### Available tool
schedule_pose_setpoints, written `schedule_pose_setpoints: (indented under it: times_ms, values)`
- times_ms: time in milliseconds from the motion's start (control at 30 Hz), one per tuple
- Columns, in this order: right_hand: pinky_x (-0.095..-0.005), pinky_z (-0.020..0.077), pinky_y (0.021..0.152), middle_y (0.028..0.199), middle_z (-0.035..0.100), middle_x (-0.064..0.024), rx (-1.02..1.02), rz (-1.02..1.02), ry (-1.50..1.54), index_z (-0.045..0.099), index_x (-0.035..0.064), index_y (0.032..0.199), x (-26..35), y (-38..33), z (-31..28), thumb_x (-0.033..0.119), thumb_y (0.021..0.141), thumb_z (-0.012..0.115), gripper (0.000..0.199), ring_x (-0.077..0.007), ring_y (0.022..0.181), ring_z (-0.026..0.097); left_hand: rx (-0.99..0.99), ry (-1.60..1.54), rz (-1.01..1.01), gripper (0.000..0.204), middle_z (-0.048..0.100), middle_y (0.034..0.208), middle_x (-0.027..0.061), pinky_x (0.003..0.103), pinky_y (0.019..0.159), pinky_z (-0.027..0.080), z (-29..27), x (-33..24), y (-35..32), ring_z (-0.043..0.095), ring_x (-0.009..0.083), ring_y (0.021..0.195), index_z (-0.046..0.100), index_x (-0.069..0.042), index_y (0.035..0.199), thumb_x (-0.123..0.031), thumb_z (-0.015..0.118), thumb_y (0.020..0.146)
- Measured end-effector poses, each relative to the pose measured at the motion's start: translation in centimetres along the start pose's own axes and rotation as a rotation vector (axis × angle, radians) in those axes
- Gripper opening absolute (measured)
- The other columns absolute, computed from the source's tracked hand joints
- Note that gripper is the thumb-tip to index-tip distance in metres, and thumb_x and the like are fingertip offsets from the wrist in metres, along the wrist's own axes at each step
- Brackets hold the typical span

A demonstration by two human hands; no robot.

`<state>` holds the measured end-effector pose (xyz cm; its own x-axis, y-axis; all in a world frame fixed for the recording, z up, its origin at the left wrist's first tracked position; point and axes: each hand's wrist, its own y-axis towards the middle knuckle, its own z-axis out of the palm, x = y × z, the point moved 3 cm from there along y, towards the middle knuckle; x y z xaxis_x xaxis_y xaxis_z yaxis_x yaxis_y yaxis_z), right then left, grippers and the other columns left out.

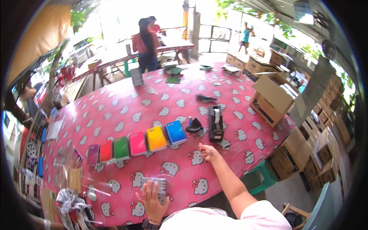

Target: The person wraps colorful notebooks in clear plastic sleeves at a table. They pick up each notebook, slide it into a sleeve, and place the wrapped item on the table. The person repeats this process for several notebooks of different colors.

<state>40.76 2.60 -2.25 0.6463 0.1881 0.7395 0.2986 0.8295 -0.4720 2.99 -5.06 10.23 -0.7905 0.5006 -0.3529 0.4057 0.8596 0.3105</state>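
My left hand [153, 198] lies with spread fingers over a small spiral notebook [161, 185] in clear plastic, near the table's front edge. The hand covers part of the notebook. Farther right, my right hand [208, 152] is closed, fingertips pinched together; whatever they hold, if anything, is too small to make out. Just beyond it stands a black tape dispenser [216, 124] with a roll of clear tape. A row of notebook stacks runs left of it: blue [176, 132], yellow [156, 138], pink [138, 142], green [121, 148], red [105, 151] and purple [92, 154].
A pink cartoon-print cover spreads over the table [115, 109]. An open cardboard box [272, 97] sits at its right edge, above a green stool [260, 178]. Crumpled cloth [73, 205] and plastic sleeves lie front left. Another person [146, 46] stands beyond the far edge.
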Motion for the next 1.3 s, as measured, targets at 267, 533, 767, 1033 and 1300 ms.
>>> schedule_pose_setpoints:
  times_ms: [267, 533, 767, 1033, 1300]
  values:
    - [-0.0249, 0.0372, 0.047, 0.059, 0.050, 0.0016, 1.242, -0.148, -0.916, 0.057, 0.0024, 0.073, 1.5, -11.9, 24.9, 0.031, 0.087, 0.063, 0.032, -0.0074, 0.052, 0.046, -0.013, -0.073, 0.006, 0.082, 0.024, 0.147, 0.0152, 0.051, 0.103, 0.021, -0.5, -0.3, 0.4, 0.025, 0.0293, 0.135, 0.042, -0.020, 0.135, -0.031, 0.075, 0.061]
    - [-0.0342, 0.0474, 0.060, 0.070, 0.062, -0.0117, 1.117, -0.181, -2.048, 0.064, -0.0008, 0.083, -2.3, -9.1, 28.3, 0.059, 0.063, 0.072, 0.064, -0.0201, 0.069, 0.061, -0.028, -0.148, 0.028, 0.086, 0.014, 0.149, 0.0214, 0.051, 0.103, 0.023, -0.7, 0.2, 0.5, 0.026, 0.0378, 0.133, 0.035, -0.025, 0.140, -0.035, 0.073, 0.063]
    - [-0.0250, 0.0357, 0.049, 0.060, 0.048, 0.0021, 0.947, 0.350, -1.189, 0.057, 0.0073, 0.077, -8.0, -3.9, 18.9, 0.057, 0.075, 0.066, 0.051, -0.0082, 0.058, 0.047, 0.003, -0.008, -0.101, 0.096, 0.011, 0.150, 0.0218, 0.059, 0.106, 0.010, -0.8, -0.1, 0.2, 0.010, 0.0349, 0.139, 0.026, -0.018, 0.144, -0.037, 0.074, 0.063]
    - [-0.0224, 0.0407, 0.053, 0.073, 0.060, -0.0004, 0.254, -0.277, -0.920, 0.061, 0.0030, 0.085, -4.1, -8.8, 10.4, 0.021, 0.077, 0.074, 0.023, -0.0063, 0.064, 0.053, 0.254, 0.016, 0.241, 0.104, 0.026, 0.146, 0.0087, 0.064, 0.104, 0.004, -0.9, 0.7, 5.8, 0.022, 0.0300, 0.135, 0.023, -0.016, 0.141, -0.010, 0.081, 0.055]
    - [-0.0277, 0.0462, 0.083, 0.108, 0.057, -0.0057, 0.713, -0.172, -0.547, 0.047, 0.0026, 0.123, -4.8, -15.1, 11.4, 0.008, 0.067, 0.077, 0.064, -0.0136, 0.098, 0.054, -0.093, -1.145, 0.114, 0.105, 0.041, 0.125, 0.0131, 0.038, 0.098, 0.040, 0.0, 1.5, 5.7, 0.043, 0.0242, 0.119, 0.023, -0.011, 0.139, -0.010, 0.086, 0.055]
